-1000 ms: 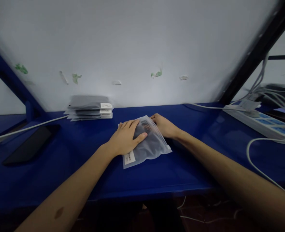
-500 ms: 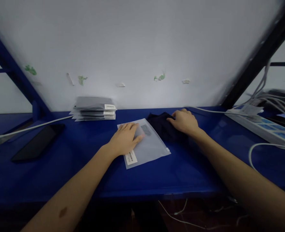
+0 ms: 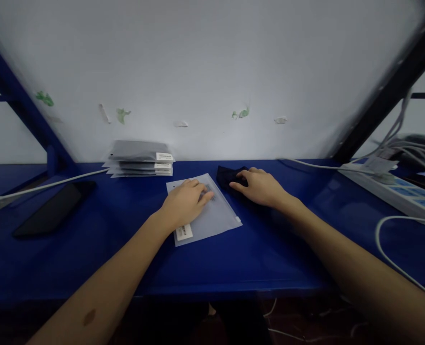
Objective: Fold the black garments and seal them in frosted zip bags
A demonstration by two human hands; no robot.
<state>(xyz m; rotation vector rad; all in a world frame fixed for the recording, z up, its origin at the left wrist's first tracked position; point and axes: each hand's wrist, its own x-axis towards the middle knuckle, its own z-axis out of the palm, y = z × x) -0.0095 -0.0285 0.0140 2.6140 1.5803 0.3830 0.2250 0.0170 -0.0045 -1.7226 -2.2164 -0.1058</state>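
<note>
A frosted zip bag [image 3: 218,218] with a white label lies flat on the blue table [image 3: 126,258]. Spread over its left part is my left hand [image 3: 184,201], palm down, holding nothing. Right of the bag is a dark folded cloth [image 3: 226,176]. My right hand [image 3: 259,187] rests on the cloth's right side, fingers bent, thumb and fingertips apart on the fabric. The part of the cloth under my palm is hidden.
A stack of similar labelled bags [image 3: 138,152] stands by the wall at the back left. A black phone [image 3: 54,208] lies at the left near a white cable. At the right are a white power strip [image 3: 399,189] and tangled cables.
My left hand and the bag have shifted slightly left. My right hand has moved left over the cloth, which now looks smaller and more compact.
</note>
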